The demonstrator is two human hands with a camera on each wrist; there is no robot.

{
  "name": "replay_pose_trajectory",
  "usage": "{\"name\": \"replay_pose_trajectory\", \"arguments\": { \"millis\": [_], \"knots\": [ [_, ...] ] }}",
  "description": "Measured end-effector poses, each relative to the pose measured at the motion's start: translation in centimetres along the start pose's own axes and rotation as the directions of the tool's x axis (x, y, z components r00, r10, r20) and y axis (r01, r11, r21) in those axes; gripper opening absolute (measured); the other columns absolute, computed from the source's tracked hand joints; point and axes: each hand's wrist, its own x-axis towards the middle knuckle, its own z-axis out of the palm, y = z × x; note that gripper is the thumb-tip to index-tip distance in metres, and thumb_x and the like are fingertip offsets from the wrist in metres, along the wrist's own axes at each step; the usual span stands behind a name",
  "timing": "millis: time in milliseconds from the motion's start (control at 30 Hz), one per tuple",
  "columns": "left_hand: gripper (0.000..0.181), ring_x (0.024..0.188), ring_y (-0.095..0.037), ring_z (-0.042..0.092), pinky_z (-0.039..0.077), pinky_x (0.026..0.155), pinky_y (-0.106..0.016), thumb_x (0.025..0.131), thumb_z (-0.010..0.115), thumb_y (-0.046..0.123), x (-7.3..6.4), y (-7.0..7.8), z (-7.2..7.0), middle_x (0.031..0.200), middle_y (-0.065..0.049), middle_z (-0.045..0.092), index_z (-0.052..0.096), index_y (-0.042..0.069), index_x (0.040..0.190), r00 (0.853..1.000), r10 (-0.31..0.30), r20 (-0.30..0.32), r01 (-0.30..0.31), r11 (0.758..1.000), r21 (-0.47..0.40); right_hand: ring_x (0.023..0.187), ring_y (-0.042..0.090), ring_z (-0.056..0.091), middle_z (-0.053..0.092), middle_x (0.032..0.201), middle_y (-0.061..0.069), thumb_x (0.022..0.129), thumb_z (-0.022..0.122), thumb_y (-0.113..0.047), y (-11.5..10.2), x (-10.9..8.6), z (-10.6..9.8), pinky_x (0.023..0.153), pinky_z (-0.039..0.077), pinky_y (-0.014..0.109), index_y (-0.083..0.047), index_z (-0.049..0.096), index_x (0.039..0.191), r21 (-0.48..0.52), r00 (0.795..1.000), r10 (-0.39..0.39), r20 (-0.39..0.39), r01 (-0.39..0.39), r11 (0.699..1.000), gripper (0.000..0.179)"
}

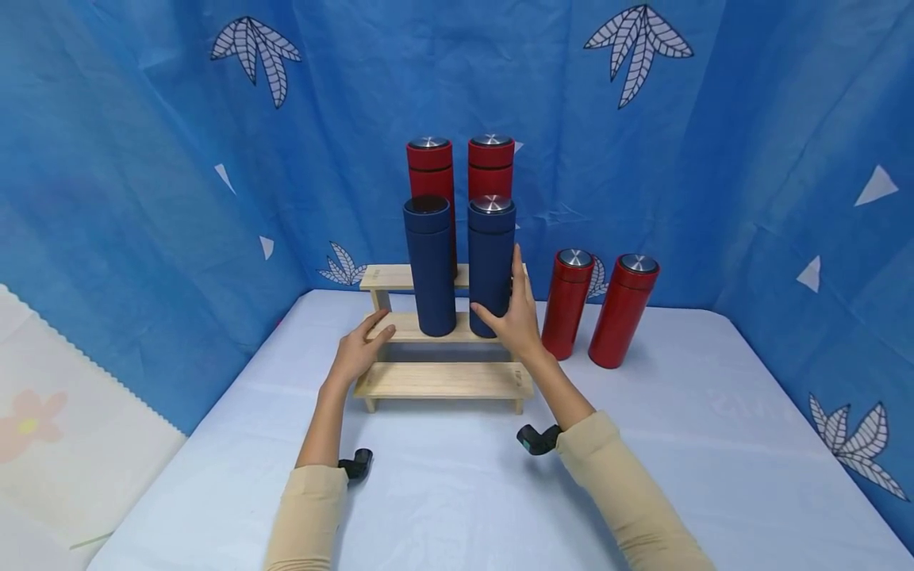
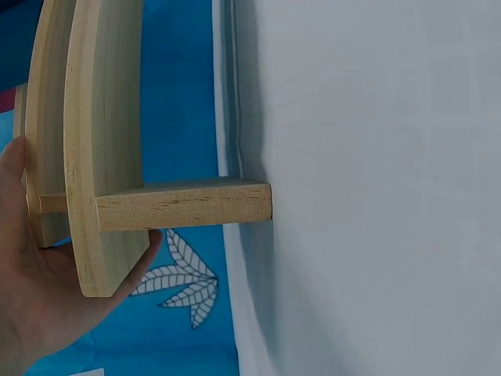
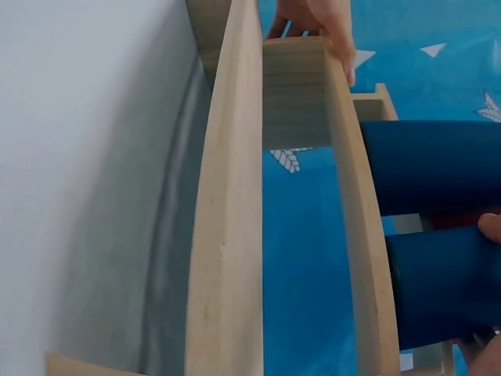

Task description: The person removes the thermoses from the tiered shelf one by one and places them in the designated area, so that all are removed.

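My right hand (image 1: 516, 321) grips a blue thermos (image 1: 491, 262) low on its body, thumb at the front and fingers along its right side. This thermos stands upright at the right of the middle step of a three-step wooden rack (image 1: 443, 381), its base right at the board in the right wrist view. To its left is a second blue thermos (image 1: 430, 270) with a dark lid top. My left hand (image 1: 360, 349) holds the left end of the middle step; in the left wrist view the thumb (image 2: 12, 164) and fingers lie round the board's end.
Two red thermoses, left (image 1: 432, 162) and right (image 1: 491, 162), stand on the top step behind the blue ones. Two more, a nearer red thermos (image 1: 624, 313) and its neighbour (image 1: 567, 305), stand on the white table (image 1: 457, 492) right of the rack. A blue curtain (image 1: 457, 63) hangs close behind.
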Motion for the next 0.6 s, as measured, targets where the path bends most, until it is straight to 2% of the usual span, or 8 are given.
{"name": "replay_pose_trajectory", "arguments": {
  "millis": [133,367,600],
  "knots": [
    [0.063,0.118,-0.041,0.046,0.035,0.095,-0.060,0.088,0.045,0.061,-0.1,0.1,-0.1,0.145,-0.010,0.035,0.035,0.031,0.143,1.000,-0.005,0.003,0.005,1.000,-0.005,0.127,0.026,0.035,0.030,0.144,0.011,0.075,0.077,-0.020,-0.4,-0.9,-0.5,0.094,0.042,0.049,-0.027,0.002,0.149,0.005,0.999,-0.013,-0.036,0.013,1.000,0.105],
    [0.062,0.119,-0.041,0.045,0.034,0.095,-0.060,0.089,0.045,0.060,-0.1,0.1,0.0,0.145,-0.010,0.035,0.036,0.031,0.142,1.000,-0.002,-0.001,0.002,1.000,-0.004,0.118,0.027,0.045,0.040,0.136,0.014,0.071,0.080,-0.016,-0.8,-3.0,-1.9,0.090,0.045,0.048,-0.024,0.010,0.149,-0.009,0.989,-0.078,-0.129,0.077,0.997,0.106],
    [0.061,0.113,-0.041,0.051,0.037,0.093,-0.059,0.090,0.046,0.058,-0.2,0.2,0.0,0.145,-0.010,0.034,0.035,0.029,0.143,1.000,0.015,0.002,-0.015,1.000,-0.009,0.114,0.026,0.045,0.044,0.129,0.016,0.062,0.083,-0.002,-1.2,-4.2,-3.7,0.086,0.046,0.048,-0.014,0.018,0.148,0.009,0.968,-0.173,-0.184,0.178,0.984,0.109]
  ]
}}
